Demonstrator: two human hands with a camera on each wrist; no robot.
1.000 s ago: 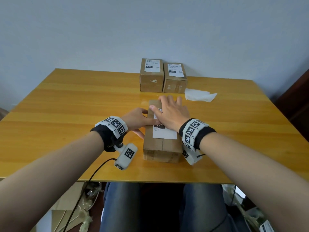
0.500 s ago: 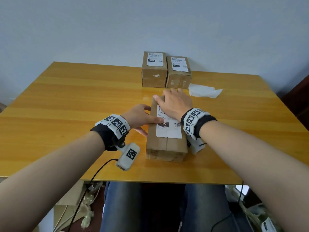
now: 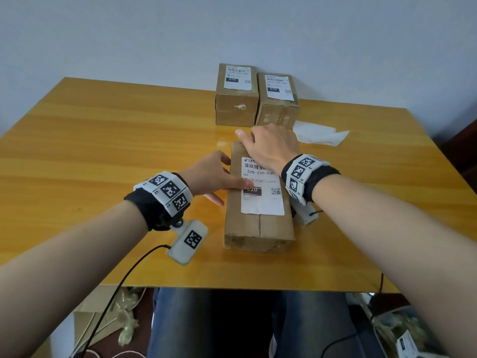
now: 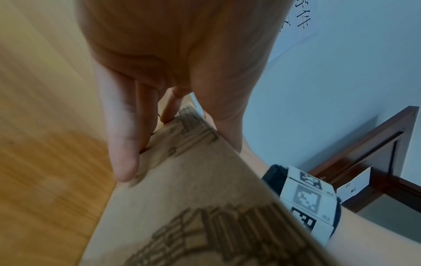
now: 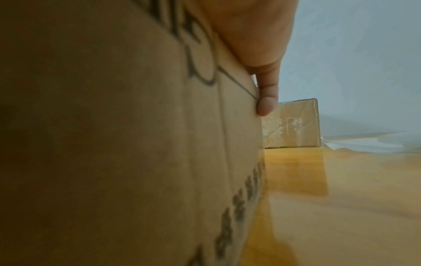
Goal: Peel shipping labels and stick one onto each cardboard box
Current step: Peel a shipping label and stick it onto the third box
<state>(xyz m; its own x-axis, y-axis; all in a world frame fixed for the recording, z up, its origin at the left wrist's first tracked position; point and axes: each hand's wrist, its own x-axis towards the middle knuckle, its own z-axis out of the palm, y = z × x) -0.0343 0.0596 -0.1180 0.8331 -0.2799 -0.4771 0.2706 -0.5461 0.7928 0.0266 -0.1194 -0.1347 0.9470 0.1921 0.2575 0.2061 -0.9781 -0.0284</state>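
Pale wall behind a yellow wooden table [image 3: 103, 156]. Long cardboard box [image 3: 258, 228] lies flat near the front edge, white shipping label [image 3: 262, 200] stuck on its top face. Left hand [image 3: 209, 177] grips the box's left side: thumb across the top onto the label's left edge, fingers [image 4: 124, 144] straight down the side wall. Right hand [image 3: 271, 148] is clamped over the box's far end, fingers curled over the far right edge, thumb pointing left; the right wrist view shows one fingertip [image 5: 266, 106] on the side wall. Two smaller boxes, left one [image 3: 236, 99] and right one [image 3: 277, 104], stand touching at the table's back, each labelled on top. Crumpled white backing paper [image 3: 320, 134] lies just right of them.
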